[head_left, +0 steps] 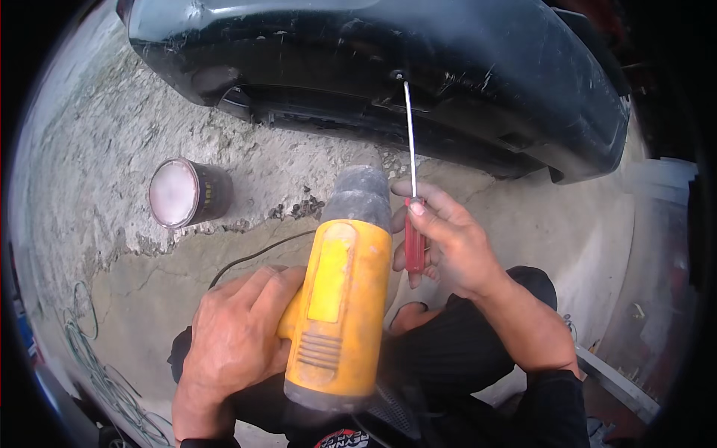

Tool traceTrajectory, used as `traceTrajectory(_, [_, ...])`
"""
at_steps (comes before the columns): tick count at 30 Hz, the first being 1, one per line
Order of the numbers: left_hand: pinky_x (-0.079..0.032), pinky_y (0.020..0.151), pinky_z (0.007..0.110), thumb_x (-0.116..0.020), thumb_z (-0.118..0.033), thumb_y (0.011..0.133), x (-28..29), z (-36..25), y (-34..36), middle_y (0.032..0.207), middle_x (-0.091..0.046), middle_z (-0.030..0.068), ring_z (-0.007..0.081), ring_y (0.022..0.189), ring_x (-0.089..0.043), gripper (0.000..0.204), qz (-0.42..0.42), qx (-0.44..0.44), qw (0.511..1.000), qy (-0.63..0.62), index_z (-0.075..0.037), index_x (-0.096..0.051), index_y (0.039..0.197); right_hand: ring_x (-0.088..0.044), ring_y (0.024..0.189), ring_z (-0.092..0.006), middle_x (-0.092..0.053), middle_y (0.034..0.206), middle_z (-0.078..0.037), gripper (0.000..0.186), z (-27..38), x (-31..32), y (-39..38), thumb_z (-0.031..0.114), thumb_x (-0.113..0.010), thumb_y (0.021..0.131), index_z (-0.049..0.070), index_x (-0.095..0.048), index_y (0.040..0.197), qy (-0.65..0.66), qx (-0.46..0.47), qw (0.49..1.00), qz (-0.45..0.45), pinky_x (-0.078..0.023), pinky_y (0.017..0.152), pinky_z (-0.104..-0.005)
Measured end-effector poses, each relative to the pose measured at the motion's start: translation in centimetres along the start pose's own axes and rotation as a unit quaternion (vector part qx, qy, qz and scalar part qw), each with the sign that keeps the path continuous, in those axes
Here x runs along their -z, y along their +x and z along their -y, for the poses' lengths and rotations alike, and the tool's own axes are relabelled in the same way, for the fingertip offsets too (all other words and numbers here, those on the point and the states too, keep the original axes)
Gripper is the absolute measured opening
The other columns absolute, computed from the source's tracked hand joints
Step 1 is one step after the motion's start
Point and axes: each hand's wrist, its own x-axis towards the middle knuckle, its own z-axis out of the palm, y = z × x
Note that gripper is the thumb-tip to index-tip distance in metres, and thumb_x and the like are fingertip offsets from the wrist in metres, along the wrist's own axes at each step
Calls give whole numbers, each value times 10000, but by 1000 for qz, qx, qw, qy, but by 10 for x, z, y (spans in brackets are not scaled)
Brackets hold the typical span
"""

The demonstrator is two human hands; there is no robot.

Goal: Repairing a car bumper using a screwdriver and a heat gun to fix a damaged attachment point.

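Observation:
My left hand (235, 328) is closed round the handle of a yellow heat gun (340, 299) with a dark grey nozzle, which points away from me toward a car bumper. Between the fingers and thumb of my right hand (455, 243) is a screwdriver (414, 239) with a red handle and a long metal shaft. Its tip is at or just short of a small hole-like spot on the scuffed black bumper (314, 63); whether they touch I cannot tell.
A round tin (209, 193) with a pale top stands on the rough concrete at left. A dark cord (261, 254) runs behind my left hand. Green hose or cable (97, 366) lies coiled at the lower left. A metal bar (616, 381) lies at the lower right.

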Motion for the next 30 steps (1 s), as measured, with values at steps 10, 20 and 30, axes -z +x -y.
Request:
traceTrajectory(10, [-509,772,499,-793,-271,742,-7,32,6,1004,-644,206,440,938,-631,543,-1,130,992,-6,-43,-586,1190,-669,676,-208,-572,1045,-134,486,0,1,-2,311,-493,1039,28,-426,1429,5,11,1000,12,-543,490,-296])
traceTrajectory(20, [-496,929,479,-704,-281,831,-150,67,69,1250,-611,219,385,1099,-619,570,366,49,884,286,-42,-531,1319,-646,547,-245,-614,771,-153,249,-26,-36,33,176,-455,1027,-44,-488,1141,44,146,988,-22,-504,385,-351])
traceTrajectory(30, [-446,995,486,-609,-255,893,-251,74,95,1328,-566,196,366,1188,-564,551,345,33,848,400,-58,-477,1391,-686,695,-373,-634,857,-214,196,-15,-32,25,163,-470,998,-15,-519,1064,83,47,995,10,-561,392,-416])
